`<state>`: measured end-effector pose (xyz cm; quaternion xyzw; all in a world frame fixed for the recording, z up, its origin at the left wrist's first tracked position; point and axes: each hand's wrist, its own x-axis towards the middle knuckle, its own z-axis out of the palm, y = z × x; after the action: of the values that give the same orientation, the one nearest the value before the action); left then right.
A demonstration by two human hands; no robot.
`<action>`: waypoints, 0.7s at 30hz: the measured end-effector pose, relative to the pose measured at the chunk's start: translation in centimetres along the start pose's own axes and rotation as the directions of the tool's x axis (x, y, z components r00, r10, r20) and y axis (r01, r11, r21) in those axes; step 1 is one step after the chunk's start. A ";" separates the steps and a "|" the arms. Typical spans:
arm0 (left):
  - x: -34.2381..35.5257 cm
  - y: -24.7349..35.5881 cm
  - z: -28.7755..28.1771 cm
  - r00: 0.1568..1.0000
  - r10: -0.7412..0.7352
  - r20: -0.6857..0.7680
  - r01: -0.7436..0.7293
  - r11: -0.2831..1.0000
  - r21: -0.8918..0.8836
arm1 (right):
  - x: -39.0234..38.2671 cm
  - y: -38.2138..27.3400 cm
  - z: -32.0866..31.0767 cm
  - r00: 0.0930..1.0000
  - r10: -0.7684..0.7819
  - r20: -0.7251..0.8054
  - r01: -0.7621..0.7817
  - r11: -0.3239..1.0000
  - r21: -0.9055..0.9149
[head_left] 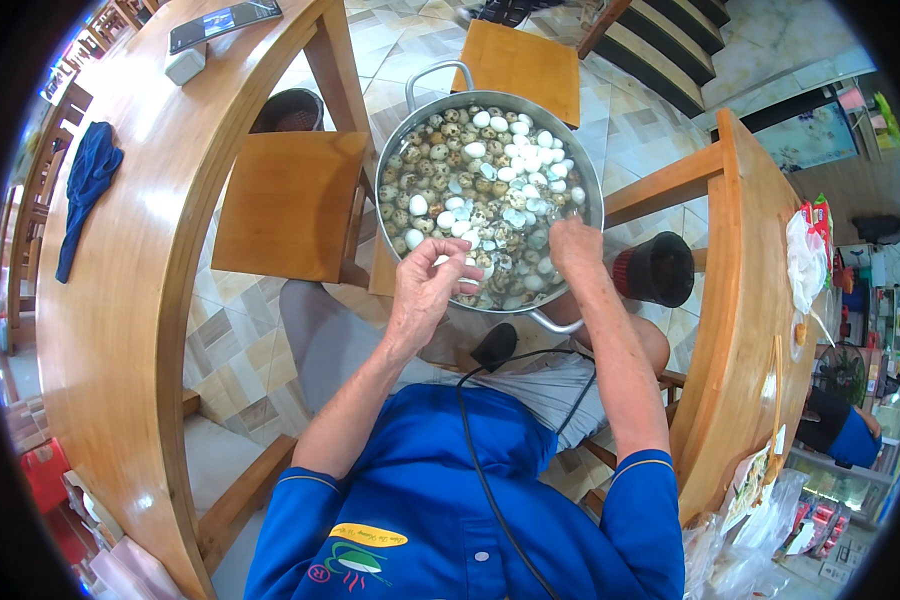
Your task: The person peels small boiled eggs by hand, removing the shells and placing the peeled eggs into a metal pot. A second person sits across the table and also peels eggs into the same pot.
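Note:
A big metal pot (382, 205) with two loop handles stands in front of me, full of quail eggs in water. Speckled quail eggs (438, 152) crowd its far left part, while peeled white eggs (530, 155) gather at the far right. Bits of pale shell (515, 217) float near the middle. Over the near left rim, my left hand (432, 285) curls its fingers round what looks like a white peeled quail egg, mostly hidden. At the near right, my right hand (576, 248) points down into the pot with its fingers closed; what they hold is hidden.
Wooden tables (130, 250) (740, 300) flank me on both sides. Wooden stools (285, 205) (530, 65) stand left of the pot and beyond it. A dark bin (658, 270) is by the pot's right side. A black cable (475, 440) runs down my blue shirt.

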<state>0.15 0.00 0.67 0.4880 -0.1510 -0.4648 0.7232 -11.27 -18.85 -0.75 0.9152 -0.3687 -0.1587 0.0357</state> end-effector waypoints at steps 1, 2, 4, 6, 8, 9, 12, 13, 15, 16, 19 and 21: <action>-0.1 -0.1 0.1 1.000 0.004 -0.012 -0.004 1.000 0.017 | -0.1 0.0 -0.1 0.999 -0.014 -0.046 0.014 1.000 0.000; -0.2 -0.1 0.2 1.000 0.006 -0.023 -0.005 1.000 0.031 | -0.3 0.0 -0.2 0.996 -0.022 -0.082 0.022 1.000 -0.004; -0.1 -0.1 0.3 0.999 0.020 -0.047 -0.015 0.996 0.089 | -0.5 -0.2 -0.5 0.988 -0.026 -0.149 0.027 1.000 0.006; 0.0 -0.3 0.4 0.997 0.055 -0.061 -0.045 0.985 0.166 | -1.0 -0.3 -0.5 0.974 -0.019 -0.227 0.027 0.999 0.031; 0.3 -0.6 0.5 0.994 0.057 -0.090 -0.033 0.966 0.256 | -0.9 -0.4 -0.2 0.989 -0.098 -0.114 0.096 0.995 -0.027; 0.5 -0.7 0.5 0.994 0.071 -0.089 -0.041 0.953 0.299 | -0.7 -0.3 -0.1 0.987 -0.141 -0.082 0.137 0.989 -0.057; 0.4 -1.0 0.4 0.972 0.208 -0.108 -0.163 0.930 0.330 | 0.2 0.3 0.3 0.996 -0.086 -0.018 0.085 0.994 -0.068; 0.4 -1.0 0.2 0.980 0.164 -0.115 -0.124 0.947 0.297 | 0.4 0.5 0.2 0.995 -0.097 -0.007 0.096 0.994 -0.053; 0.4 -0.9 -0.2 0.986 0.120 -0.112 -0.092 0.970 0.226 | 0.4 0.5 -0.3 0.995 -0.081 0.051 0.082 0.996 -0.027; 0.5 -0.9 -0.3 0.990 0.104 -0.099 -0.077 0.968 0.239 | 0.1 0.3 -0.6 0.992 -0.114 -0.050 0.116 0.992 0.043; 0.6 -1.0 0.0 0.998 0.020 -0.064 -0.004 0.970 0.241 | -2.4 -0.9 -1.9 0.974 -0.088 -0.209 0.171 0.891 0.421; 0.6 -1.2 0.6 0.996 -0.087 -0.014 0.088 0.973 0.214 | -4.1 -2.4 -2.6 0.979 -0.054 -0.198 0.186 0.642 0.744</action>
<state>-0.53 -0.97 -0.25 0.5701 -0.1771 -0.4761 0.6457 -11.62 -14.45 2.37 0.8781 -0.3354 0.0808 -0.3316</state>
